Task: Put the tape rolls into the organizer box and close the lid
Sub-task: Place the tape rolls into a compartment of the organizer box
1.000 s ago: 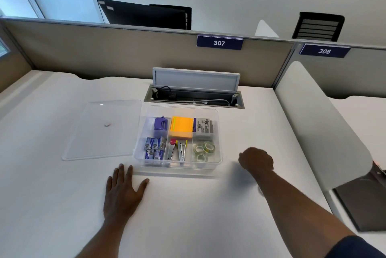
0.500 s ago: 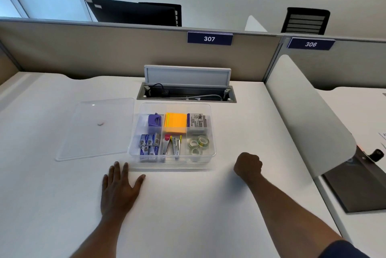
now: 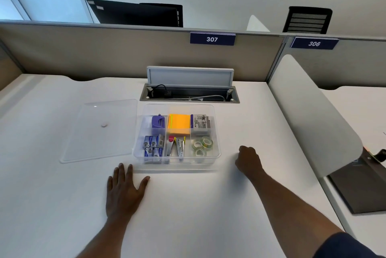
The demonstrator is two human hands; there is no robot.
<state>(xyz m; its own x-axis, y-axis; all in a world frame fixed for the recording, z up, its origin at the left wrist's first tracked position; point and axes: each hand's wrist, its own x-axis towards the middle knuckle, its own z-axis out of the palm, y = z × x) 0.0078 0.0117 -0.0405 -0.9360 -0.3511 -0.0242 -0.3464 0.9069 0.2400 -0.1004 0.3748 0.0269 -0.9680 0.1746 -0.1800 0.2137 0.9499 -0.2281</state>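
Three tape rolls [image 3: 201, 146] already lie in the box [image 3: 217, 132], in its near right compartment, just left of the fisted, empty-looking right hand [image 3: 248, 158]. The lid [image 3: 100, 130] lies beyond the flat, spread left hand [image 3: 125, 188], yet to be fitted.

Tape rolls [image 3: 201, 146] inside open organizer box [image 3: 217, 132], lid [image 3: 100, 130] flat alongside, hands resting on desk [image 3: 188, 216]

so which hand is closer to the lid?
Left. The left hand lies flat on the desk just in front of the lid; the right hand is a fist beyond the box, on its far side.
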